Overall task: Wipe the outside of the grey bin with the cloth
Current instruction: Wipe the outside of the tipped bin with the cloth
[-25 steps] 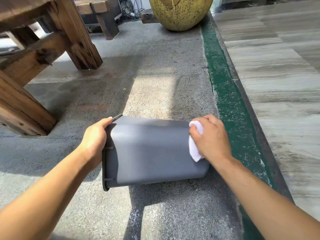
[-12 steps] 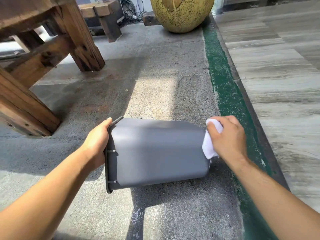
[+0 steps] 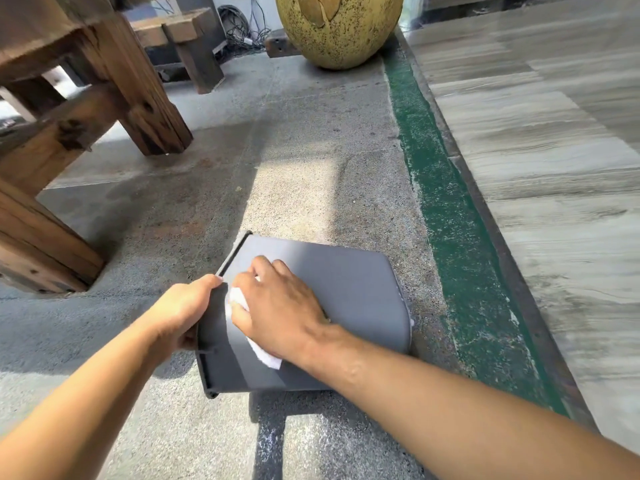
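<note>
— Both hands busy? Fingers first.
— Right hand (image 3: 280, 306) presses its fingers flat on the crumpled white cloth (image 3: 258, 351); left hand (image 3: 180, 313) is clamped on the rim.
— And the smooth grey plastic bin (image 3: 356, 299)?
— On its side on the speckled concrete floor (image 3: 311, 188). Mid-wipe near the rim; next probably roll it to reach another face.

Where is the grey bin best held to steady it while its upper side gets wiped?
Probably by the rim at the open end, coming in from the left. The grey bin lies on its side on the floor, mouth to the left, and its rim gives a lip to hook fingers over. The left hand grips there, leaving the broad wall free for the right hand and cloth.
</note>
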`<state>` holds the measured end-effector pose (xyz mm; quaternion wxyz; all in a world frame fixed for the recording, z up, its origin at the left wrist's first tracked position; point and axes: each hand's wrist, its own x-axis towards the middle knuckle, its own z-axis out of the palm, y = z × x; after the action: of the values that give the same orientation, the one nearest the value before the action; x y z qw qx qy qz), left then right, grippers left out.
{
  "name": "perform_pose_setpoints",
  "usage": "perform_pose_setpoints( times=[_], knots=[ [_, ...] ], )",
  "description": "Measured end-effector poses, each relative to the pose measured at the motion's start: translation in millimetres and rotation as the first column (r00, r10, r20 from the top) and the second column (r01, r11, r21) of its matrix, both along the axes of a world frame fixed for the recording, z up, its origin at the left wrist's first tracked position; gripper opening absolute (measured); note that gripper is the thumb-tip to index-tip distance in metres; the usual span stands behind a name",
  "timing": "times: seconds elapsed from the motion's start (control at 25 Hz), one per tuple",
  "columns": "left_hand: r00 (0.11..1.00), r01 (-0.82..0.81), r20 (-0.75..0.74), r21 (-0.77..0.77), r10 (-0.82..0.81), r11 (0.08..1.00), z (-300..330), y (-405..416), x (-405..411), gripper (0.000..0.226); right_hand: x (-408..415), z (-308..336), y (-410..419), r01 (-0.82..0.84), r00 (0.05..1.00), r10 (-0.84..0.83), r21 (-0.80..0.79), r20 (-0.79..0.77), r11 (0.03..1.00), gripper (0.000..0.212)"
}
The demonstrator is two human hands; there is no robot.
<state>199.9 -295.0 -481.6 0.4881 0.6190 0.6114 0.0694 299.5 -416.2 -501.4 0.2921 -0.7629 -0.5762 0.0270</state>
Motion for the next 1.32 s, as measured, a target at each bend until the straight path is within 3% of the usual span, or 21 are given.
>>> perform_pose_setpoints(
  times=[0.12, 0.48, 0.6, 0.8, 0.96, 1.12, 1.24, 1.32],
  knots=[
    [0.999, -0.05, -0.018, 0.056, 0.051, 0.997, -8.3, 3.5, -0.7, 0.039, 20.3, -24.5, -16.6, 0.095, 0.995, -0.095, 0.001, -0.022, 0.995, 0.027],
    [0.994, -0.089, -0.039, 0.176, 0.098, 0.98, -19.4, 18.7, 0.7, 0.053, 113.3, -78.3, -102.6, 0.342, 0.864, -0.349, -0.087, -0.362, 0.936, 0.021],
    [0.995, -0.066, -0.063, 0.208, 0.081, 0.976, -25.0, 22.4, -1.0, 0.058, 120.5, -100.8, -120.9, 0.482, 0.783, -0.471, -0.082, -0.407, 0.872, 0.02],
    [0.995, -0.102, 0.039, 0.204, 0.096, 0.974, -19.8, 13.2, 0.7, 0.062, 121.1, -131.0, -138.5, 0.588, 0.663, -0.66, -0.301, -0.353, 0.751, 0.019],
    [0.985, -0.142, 0.125, 0.18, 0.12, 0.973, -3.4, 0.9, 9.7, 0.062, 126.9, -120.1, -139.4, 0.741, 0.528, -0.738, -0.197, -0.419, 0.642, 0.022],
    [0.965, -0.163, 0.222, 0.096, 0.139, 0.982, 11.1, -6.0, 20.1, 0.053, 130.9, -75.7, -119.7, 0.751, 0.59, -0.676, -0.008, -0.441, 0.66, 0.022],
    [0.949, -0.154, 0.288, 0.067, 0.129, 0.986, 25.6, -6.9, 28.6, 0.029, 127.7, -34.4, -102.1, 0.659, 0.741, -0.588, 0.184, -0.326, 0.729, 0.023],
    [0.931, -0.18, 0.333, 0.062, 0.15, 0.982, 37.2, -4.4, 34.9, 0.039, 119.3, -9.0, -90.6, 0.552, 0.831, -0.503, 0.24, -0.235, 0.799, 0.023]
  ],
)
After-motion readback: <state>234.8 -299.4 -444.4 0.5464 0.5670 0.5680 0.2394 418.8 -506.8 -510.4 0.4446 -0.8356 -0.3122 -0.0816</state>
